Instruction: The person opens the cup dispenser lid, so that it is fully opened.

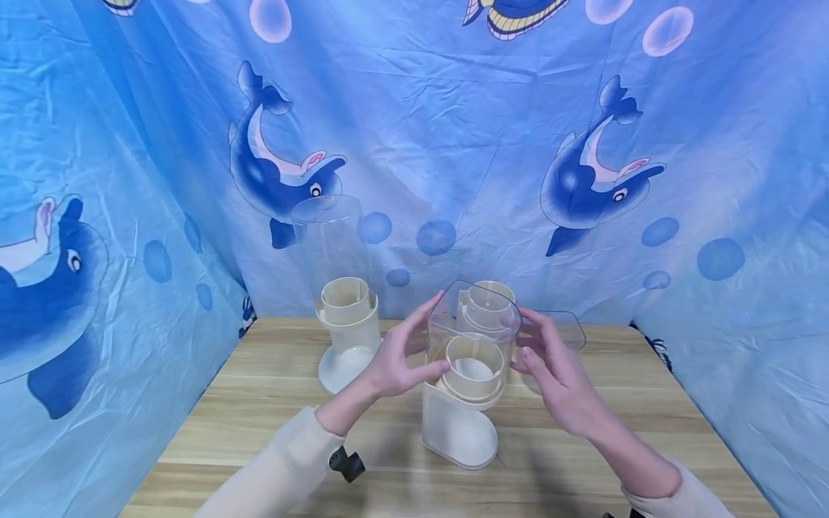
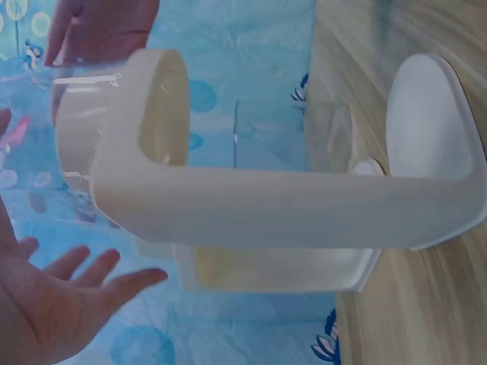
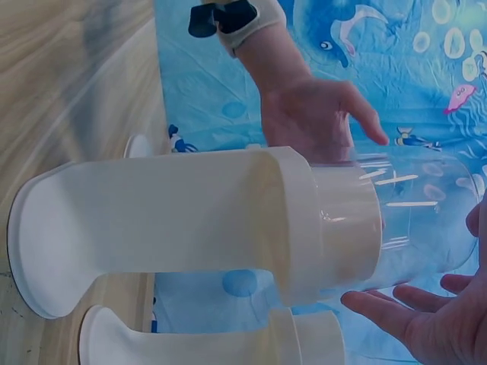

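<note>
In the head view a cream stand (image 1: 460, 435) with a rounded foot stands on the table, and a ring-shaped collar (image 1: 475, 368) tops it. A clear plastic container (image 1: 447, 316) sits around this collar, upright. My left hand (image 1: 396, 363) is at its left side, thumb toward the front. On the opposite side is my right hand (image 1: 560, 374), fingers at the clear wall. The left wrist view shows my left hand's fingers (image 2: 99, 277) spread loosely beside the stand. In the right wrist view my right hand's fingers (image 3: 396, 304) extend along the clear container (image 3: 426, 198).
At the back left, a similar stand (image 1: 350, 324) carries a tall clear cylinder (image 1: 327, 244). Behind the front container, another cream collar (image 1: 488, 298) shows. A clear container (image 1: 568, 332) is at the back right, partly hidden by my right hand. Blue dolphin-printed cloth (image 1: 414, 129) surrounds the wooden table (image 1: 259, 432).
</note>
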### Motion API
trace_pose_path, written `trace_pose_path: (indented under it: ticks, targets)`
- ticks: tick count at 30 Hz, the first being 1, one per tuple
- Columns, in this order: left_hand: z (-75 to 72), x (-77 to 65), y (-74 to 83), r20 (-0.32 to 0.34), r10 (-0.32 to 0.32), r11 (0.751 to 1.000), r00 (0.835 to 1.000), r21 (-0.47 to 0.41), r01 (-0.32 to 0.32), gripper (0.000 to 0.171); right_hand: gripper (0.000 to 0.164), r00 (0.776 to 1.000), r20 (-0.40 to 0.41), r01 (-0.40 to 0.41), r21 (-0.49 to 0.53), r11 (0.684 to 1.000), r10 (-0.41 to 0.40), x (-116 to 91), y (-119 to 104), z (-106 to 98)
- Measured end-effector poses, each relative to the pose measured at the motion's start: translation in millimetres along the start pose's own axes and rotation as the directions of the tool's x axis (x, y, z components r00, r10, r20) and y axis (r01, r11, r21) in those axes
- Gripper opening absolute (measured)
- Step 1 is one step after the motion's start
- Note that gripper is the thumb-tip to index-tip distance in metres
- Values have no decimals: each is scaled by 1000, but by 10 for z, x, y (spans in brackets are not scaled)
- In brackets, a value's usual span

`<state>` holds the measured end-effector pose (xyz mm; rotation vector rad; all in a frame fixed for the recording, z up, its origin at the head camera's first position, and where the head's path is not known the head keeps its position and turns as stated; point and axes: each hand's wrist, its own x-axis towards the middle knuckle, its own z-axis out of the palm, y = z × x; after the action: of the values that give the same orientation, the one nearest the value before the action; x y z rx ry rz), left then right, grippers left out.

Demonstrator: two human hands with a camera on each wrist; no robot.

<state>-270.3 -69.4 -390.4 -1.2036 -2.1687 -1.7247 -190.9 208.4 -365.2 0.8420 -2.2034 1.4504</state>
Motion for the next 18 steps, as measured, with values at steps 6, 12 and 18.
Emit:
trace_pose_path:
  ticks: [6,12,18]
  targets:
    - [31,6,-107,29,59,996,998,-68,-57,91,47,1000,10,-6,14,1000,5,3,19,51]
    - [95,-55,-63,-60,41,999,997,-23,-42,92,49,1000,-10,15,-75,997,-15,38,48,92]
    - [126,-133,-42,-145,27,997,989,69,-17,100,49,1000,2,18,-99,995,-18,87,76,112]
